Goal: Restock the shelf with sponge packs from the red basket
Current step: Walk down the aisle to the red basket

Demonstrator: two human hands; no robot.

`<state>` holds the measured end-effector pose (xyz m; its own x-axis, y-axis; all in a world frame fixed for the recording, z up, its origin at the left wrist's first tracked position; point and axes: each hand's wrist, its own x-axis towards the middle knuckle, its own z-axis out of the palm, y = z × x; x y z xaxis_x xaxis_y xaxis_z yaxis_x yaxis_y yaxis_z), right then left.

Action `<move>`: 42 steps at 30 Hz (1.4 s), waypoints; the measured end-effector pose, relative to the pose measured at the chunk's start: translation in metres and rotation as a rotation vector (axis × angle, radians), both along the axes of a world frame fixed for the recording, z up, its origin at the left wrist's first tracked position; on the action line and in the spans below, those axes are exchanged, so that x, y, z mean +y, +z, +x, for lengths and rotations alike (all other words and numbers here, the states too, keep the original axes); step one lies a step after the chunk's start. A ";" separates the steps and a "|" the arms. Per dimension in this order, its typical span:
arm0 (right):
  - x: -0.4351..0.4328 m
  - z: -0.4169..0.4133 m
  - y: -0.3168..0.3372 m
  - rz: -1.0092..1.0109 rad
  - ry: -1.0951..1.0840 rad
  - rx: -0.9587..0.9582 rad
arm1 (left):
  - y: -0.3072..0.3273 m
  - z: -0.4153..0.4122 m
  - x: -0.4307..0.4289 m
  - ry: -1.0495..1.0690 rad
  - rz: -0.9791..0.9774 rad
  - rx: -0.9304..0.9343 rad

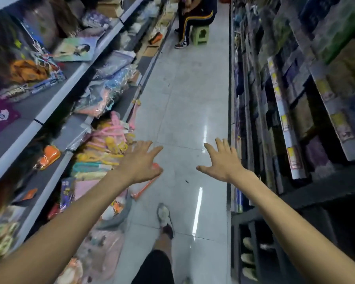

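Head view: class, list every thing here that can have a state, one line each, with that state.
left hand: open, fingers spread, holding nothing.
right hand: open, fingers spread, holding nothing.
green stool: upright, a person seated on it.
left shelf: stocked with packaged goods.

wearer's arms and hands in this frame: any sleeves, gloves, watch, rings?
Both bare. The left arm and right arm show no sleeve anywhere in view. The left hand and right hand wear no gloves. No watch, band or ring shows at either wrist or on the fingers, and no markings are visible.
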<state>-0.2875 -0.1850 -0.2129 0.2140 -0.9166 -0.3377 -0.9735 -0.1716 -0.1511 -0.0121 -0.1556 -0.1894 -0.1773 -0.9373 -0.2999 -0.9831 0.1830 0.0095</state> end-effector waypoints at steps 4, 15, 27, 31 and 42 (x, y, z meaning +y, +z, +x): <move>-0.079 0.009 -0.017 0.012 0.003 0.017 | -0.036 0.016 -0.082 0.031 0.051 0.020; -0.309 0.027 -0.013 0.077 0.021 0.108 | -0.044 0.023 -0.348 -0.033 0.135 0.108; -0.595 -0.055 -0.027 0.083 -0.082 0.092 | -0.039 -0.047 -0.658 -0.120 0.145 0.041; -0.703 -0.081 -0.016 0.088 -0.081 0.069 | -0.020 -0.073 -0.759 -0.108 0.171 -0.004; -0.954 -0.122 0.003 0.064 -0.035 0.034 | -0.004 -0.109 -0.991 -0.071 0.123 0.024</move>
<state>-0.4099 -1.1390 -0.2095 0.1700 -0.8997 -0.4021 -0.9834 -0.1289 -0.1274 -0.1216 -1.1467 -0.1929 -0.2501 -0.8786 -0.4068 -0.9670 0.2477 0.0594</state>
